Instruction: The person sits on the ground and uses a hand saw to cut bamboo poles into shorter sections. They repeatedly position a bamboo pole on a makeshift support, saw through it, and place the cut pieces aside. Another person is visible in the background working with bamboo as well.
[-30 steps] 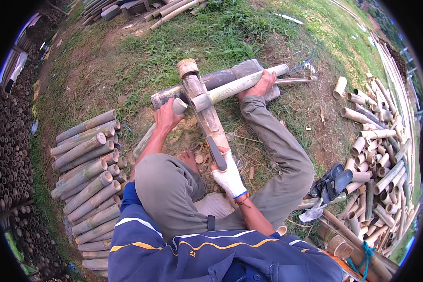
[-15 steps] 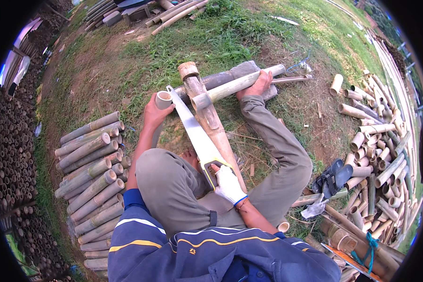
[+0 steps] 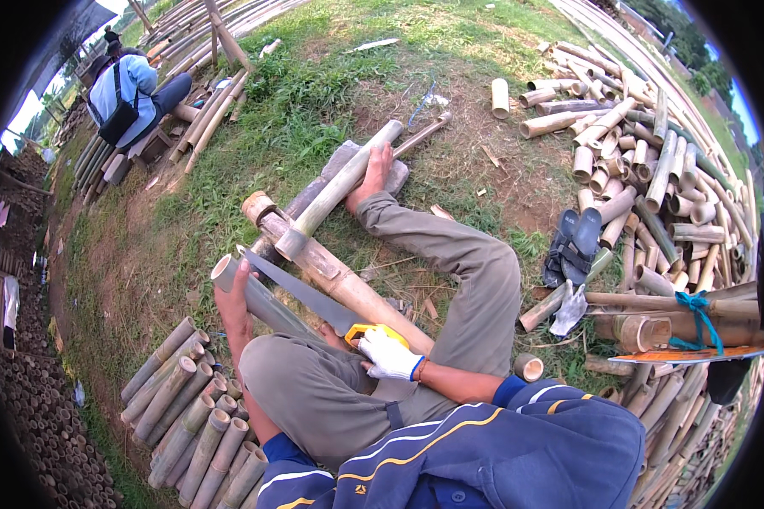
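My bare left hand (image 3: 234, 304) is closed round the upper part of a cut bamboo tube (image 3: 269, 299), whose hollow end faces up and away. In my right hand (image 3: 388, 355), wearing a white glove, is the yellow handle of a handsaw (image 3: 310, 297). The saw's blade slants up to the left, its tip close to the left-hand tube's open end. Ahead, another bamboo tube (image 3: 341, 188) lies across a bamboo bar (image 3: 339, 280), with my bare right foot (image 3: 372, 176) against it. My left foot shows partly beside the blade.
Stacked bamboo tubes (image 3: 197, 424) lie at my left, and a big loose heap (image 3: 654, 170) at the right. Black sandals (image 3: 573, 246) and a white glove (image 3: 569, 310) rest near that heap. A person in light blue (image 3: 132, 93) sits at the far left beside long poles.
The view has swung, bringing the seated person into sight. The bamboo tube in my left hand now shows more of its length, and the saw blade has turned, its face darker. Both hands keep their holds.
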A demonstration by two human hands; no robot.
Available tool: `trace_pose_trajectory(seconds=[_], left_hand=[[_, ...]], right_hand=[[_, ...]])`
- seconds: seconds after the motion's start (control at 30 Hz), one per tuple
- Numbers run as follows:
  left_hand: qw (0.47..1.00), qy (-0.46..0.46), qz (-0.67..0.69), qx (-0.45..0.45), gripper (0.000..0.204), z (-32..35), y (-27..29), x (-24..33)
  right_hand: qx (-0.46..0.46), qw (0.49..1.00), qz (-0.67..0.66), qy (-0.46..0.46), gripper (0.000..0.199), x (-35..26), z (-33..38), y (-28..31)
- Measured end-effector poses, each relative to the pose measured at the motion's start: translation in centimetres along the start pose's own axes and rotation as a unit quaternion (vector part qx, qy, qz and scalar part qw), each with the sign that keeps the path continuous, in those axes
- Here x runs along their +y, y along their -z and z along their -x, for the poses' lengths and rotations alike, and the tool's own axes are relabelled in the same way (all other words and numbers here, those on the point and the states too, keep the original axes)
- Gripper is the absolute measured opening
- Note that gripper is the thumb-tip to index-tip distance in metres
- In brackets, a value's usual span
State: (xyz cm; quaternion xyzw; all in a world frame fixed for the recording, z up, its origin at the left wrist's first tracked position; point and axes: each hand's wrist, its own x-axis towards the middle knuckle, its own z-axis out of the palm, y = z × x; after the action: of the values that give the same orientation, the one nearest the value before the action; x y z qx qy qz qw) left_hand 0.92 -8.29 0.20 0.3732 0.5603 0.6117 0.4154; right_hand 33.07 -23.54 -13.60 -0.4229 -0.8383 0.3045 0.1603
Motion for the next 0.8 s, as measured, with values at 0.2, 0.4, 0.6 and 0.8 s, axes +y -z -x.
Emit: trace_pose_trajectory(seconds=[0.2, 0.4, 0.6, 0.8], left_hand=[[0.995, 0.033, 0.090, -0.008, 0.052, -0.5, -0.5, -1.6], [0.983, 0.023, 0.181, 0.017, 0.071, 1.8, -2.1, -0.7], [0.975, 0.175, 0.123, -0.056, 0.106, -2.6, 0.2, -6.0], [0.980, 0.182, -0.073, -0.039, 0.088, -7.4, 1.5, -9.9]], right_hand=[[0.179, 0.974, -0.134, -0.044, 0.088, -3.8, -2.9, 2.5], [0.076, 0.954, -0.269, -0.111, 0.093, -2.6, -5.9, 3.4], [-0.075, 0.703, -0.688, -0.160, 0.055, 0.9, -4.9, 6.6], [0.062, 0.500, -0.840, -0.202, 0.039, 2.2, 4.1, 23.1]])
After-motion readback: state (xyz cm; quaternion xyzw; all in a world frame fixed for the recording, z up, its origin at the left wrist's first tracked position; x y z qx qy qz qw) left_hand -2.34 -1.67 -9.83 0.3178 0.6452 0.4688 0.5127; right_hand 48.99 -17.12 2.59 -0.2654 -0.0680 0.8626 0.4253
